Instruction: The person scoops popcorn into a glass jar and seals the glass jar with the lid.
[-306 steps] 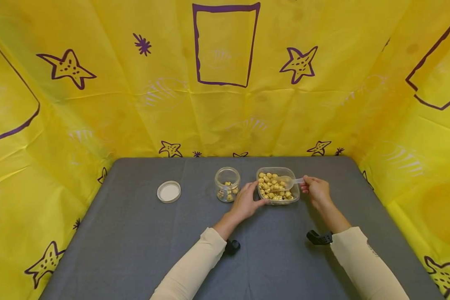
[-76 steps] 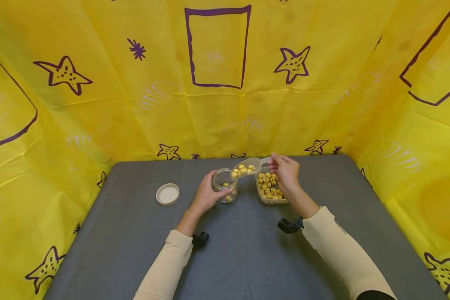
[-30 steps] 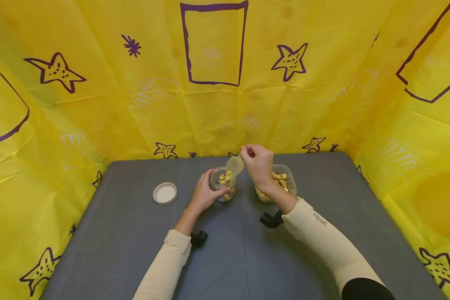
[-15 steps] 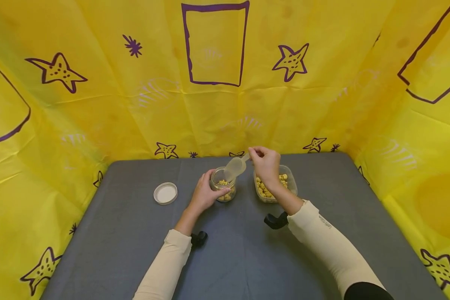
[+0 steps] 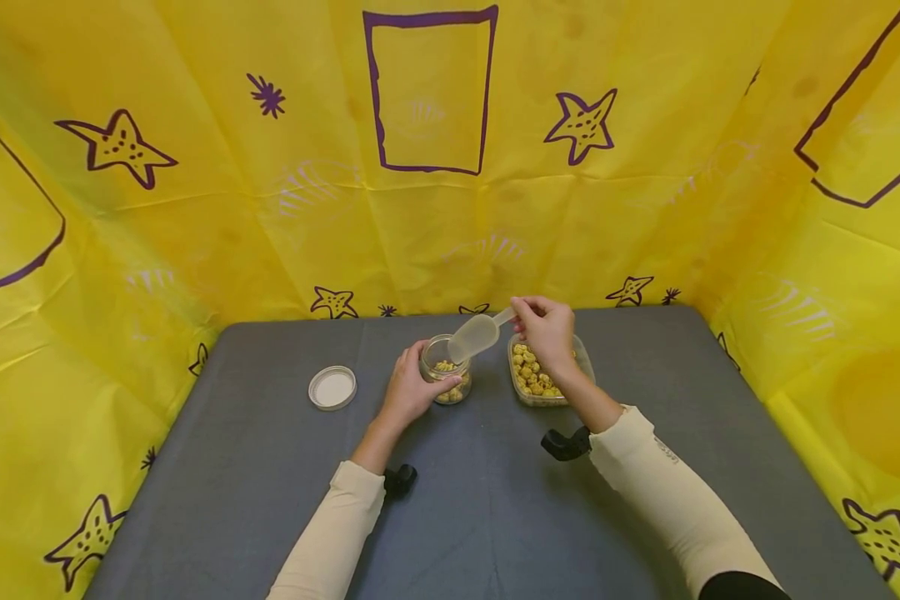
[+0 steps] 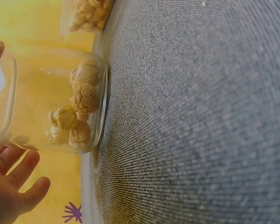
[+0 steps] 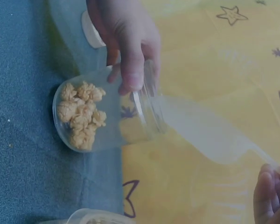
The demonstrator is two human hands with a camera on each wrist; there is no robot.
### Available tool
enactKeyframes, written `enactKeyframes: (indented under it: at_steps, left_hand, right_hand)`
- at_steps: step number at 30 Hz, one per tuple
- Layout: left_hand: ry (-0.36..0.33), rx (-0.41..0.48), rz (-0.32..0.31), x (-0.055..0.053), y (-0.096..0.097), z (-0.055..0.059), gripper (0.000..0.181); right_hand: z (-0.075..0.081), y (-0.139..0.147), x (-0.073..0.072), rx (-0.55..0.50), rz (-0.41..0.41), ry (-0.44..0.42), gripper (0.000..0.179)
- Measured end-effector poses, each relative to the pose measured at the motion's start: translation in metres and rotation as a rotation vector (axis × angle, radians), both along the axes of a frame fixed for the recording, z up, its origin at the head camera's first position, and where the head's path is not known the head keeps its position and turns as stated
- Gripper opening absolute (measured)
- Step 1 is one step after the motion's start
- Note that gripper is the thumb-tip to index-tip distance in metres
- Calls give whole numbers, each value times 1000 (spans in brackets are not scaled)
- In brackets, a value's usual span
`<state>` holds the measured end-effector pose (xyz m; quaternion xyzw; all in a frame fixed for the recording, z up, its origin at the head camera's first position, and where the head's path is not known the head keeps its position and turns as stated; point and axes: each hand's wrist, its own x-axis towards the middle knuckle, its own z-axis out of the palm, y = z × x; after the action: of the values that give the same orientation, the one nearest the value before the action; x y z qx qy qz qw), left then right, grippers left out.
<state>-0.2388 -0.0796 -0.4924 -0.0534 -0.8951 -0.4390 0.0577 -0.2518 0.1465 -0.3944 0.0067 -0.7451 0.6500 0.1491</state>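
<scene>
Jar (image 6: 49,100) upright on table (image 5: 465,517), popcorn (image 7: 82,113) at bottom; left hand's (image 5: 411,387) grip clamped round its neck. Scoop (image 5: 475,337) slants down to jar's mouth, handle pinched in right hand's (image 5: 551,335) grip. Tub (image 5: 543,402) with more popcorn right of jar; lid (image 5: 333,387) well left.

The left hand (image 5: 408,387) and right hand (image 5: 549,332) are bare beyond cream sleeves: the left sleeve (image 5: 326,525) plain where it shows, the right sleeve (image 5: 682,496) carrying a line of dark lettering (image 5: 666,451) near its cuff, too small to read. Both cuffs look creased. Blunt black pieces jut beside the left cuff (image 5: 401,481) and right cuff (image 5: 565,445), and a rounded black patch (image 5: 742,586) marks the right sleeve's near end.
</scene>
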Motion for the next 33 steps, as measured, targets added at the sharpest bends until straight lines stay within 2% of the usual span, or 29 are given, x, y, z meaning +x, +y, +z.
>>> enactKeyframes:
  at_steps: [11, 25, 33]
  left_hand:
    - [9, 13, 43, 3, 0, 0, 86]
    - [-14, 0, 7, 4, -2, 5, 91]
    - [15, -14, -7, 3, -4, 8, 97]
  right_hand:
    - [4, 2, 1, -69, 2, -8, 28]
    - [4, 6, 1, -137, 18, -23, 31]
    - [6, 13, 4, -194, -3, 16, 31]
